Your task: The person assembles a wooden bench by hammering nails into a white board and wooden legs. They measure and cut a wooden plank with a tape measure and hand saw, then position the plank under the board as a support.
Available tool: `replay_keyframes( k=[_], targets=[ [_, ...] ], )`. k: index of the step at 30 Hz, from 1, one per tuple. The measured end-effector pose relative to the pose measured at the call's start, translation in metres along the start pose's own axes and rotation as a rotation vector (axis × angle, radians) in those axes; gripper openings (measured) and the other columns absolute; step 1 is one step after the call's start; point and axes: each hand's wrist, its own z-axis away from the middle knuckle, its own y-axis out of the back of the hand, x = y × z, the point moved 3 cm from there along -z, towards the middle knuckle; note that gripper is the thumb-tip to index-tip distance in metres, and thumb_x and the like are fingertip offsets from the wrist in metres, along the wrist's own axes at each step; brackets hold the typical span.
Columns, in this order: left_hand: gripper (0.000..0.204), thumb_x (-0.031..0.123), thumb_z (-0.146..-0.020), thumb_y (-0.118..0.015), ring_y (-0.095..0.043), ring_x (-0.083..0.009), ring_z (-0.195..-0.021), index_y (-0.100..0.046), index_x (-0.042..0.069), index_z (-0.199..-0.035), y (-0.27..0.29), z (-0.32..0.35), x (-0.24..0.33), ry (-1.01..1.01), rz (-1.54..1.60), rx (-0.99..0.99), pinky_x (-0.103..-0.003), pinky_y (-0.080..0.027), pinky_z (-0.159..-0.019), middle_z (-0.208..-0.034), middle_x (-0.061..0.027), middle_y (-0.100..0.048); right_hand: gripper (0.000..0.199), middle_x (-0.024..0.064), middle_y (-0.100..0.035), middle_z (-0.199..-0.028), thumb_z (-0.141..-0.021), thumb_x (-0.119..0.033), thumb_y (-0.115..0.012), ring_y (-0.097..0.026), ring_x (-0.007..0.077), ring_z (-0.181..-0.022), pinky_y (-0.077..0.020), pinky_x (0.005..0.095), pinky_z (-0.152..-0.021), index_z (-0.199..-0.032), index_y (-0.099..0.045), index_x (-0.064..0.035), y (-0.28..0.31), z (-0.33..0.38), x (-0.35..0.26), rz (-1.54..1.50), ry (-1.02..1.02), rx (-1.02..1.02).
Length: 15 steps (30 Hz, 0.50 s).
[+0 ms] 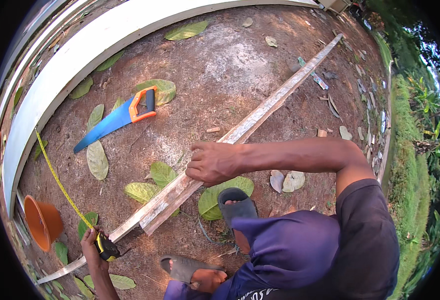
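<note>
- A long, weathered wooden plank (pixel 260 112) lies on a slant across bare brown soil, running from the upper right down to the lower left; a shorter strip of wood (pixel 172 202) rests beside and partly under it near its lower end.
- The right hand (pixel 212 162) is closed over the plank about midway along, palm down, apparently pinning it to the ground so it does not shift.
- The left hand (pixel 92 245), low at the left, grips a yellow-and-black tape measure case (pixel 107 248); its yellow tape (pixel 55 175) stretches up and away toward the white curved wall (pixel 80 55), drawn taut as if for a reading.
- Two feet in grey slide sandals (pixel 235 202) are planted just beside the plank, the person crouching over the work.
- A blue handsaw with an orange handle (pixel 120 117) lies well apart on the soil, untouched, among large fallen green leaves (pixel 162 172).
- An orange plastic flowerpot (pixel 40 222) lies tipped on its side at the left edge; nothing shows inside it.
- A grass verge (pixel 405 165) borders the plot on the right.
</note>
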Motion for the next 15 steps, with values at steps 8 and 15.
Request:
replay_keyframes(
  k=[8, 15],
  targets=[
    [0.023, 0.016, -0.103, -0.056, -0.065, -0.0187, -0.084, -0.061, 0.000, -0.119, 0.031, 0.011, 0.073, -0.318, 0.106, 0.056, -0.029, -0.057, -0.072, -0.097, -0.0088, -0.064, 0.018, 0.0132, -0.065, -0.083, -0.094, -0.015, -0.054, -0.064, 0.0264, -0.080, -0.0497, 0.0396, -0.072, -0.093, -0.061, 0.0009, -0.021, -0.152, -0.069, -0.128, 0.027, 0.277],
    [0.023, 0.015, -0.104, -0.057, -0.066, -0.0185, -0.088, -0.063, 0.001, -0.120, 0.064, 0.056, 0.096, -0.410, 0.122, 0.240, -0.029, -0.058, -0.075, -0.099, -0.0092, -0.065, 0.034, 0.0136, -0.059, -0.119, -0.088, -0.027, -0.065, -0.058, 0.0275, -0.110, -0.0474, 0.0463, -0.090, -0.110, -0.059, -0.0012, -0.059, -0.159, -0.107, -0.275, 0.046, 0.185]
  ],
)
